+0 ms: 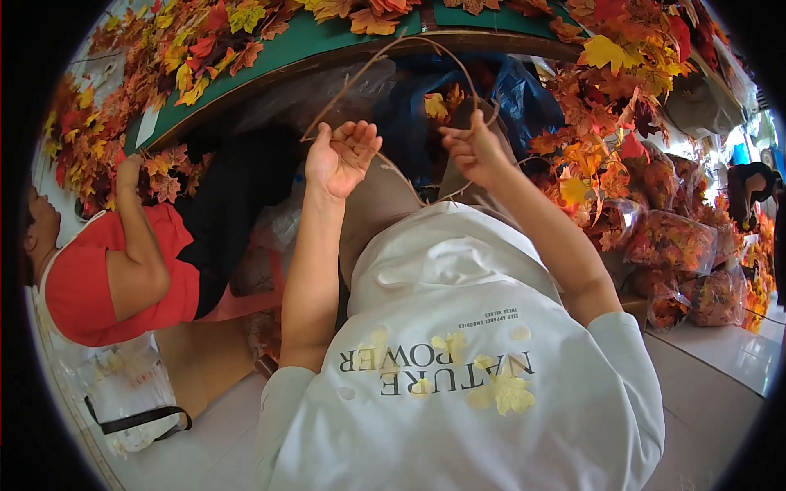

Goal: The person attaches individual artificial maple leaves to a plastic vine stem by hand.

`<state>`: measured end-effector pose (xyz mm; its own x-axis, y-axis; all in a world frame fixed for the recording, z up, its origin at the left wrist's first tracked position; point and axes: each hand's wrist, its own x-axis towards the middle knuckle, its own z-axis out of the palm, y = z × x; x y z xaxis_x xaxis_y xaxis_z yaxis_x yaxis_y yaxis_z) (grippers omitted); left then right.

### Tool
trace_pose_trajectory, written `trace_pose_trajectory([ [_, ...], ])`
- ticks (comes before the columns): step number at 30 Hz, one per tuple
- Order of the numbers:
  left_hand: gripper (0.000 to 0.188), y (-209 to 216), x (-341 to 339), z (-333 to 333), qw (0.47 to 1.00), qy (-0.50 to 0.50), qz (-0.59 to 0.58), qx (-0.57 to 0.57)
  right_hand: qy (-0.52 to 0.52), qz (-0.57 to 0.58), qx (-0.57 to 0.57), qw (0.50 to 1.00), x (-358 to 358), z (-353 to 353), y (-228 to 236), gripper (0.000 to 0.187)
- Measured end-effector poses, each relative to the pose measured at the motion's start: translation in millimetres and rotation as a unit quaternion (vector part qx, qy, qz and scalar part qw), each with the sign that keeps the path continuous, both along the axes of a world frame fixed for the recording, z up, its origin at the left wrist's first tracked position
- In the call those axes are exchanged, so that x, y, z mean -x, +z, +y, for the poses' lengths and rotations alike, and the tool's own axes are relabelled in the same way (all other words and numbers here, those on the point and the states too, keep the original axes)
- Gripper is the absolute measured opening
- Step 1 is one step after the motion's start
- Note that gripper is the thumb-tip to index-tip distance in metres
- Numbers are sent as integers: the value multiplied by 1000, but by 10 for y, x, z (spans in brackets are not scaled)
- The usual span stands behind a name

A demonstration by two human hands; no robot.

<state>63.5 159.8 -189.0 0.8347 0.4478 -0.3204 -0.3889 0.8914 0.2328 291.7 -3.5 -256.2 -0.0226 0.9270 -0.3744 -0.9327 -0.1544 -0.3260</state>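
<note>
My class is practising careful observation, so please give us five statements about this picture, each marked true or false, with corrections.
1. A thin brown loop arches beyond both hands. True.
2. The left hand is clenched in a fist. False: its palm is open, with the fingers apart from it.
3. Autumn-coloured leaves lie on the green table. True.
4. The nearby person's top is blue. False: it is red.
5. Bagged leaves are piled at the wearer's right. True.

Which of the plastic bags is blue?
The blue plastic bag under the green table, beyond the right hand; the leaf-filled bags stacked at right are clear.
</note>
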Motion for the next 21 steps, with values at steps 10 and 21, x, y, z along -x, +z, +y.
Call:
trace_pose_trajectory([
  [10, 70, -460, -164, 476, 984, 139, 42, 100, 108, -309, -105, 939, 775, 14, 525, 35],
  [21, 31, -389, -134, -372, 942, -168, 134, -258, -172, 31, 83, 981, 447, 1042, 231, 23],
])
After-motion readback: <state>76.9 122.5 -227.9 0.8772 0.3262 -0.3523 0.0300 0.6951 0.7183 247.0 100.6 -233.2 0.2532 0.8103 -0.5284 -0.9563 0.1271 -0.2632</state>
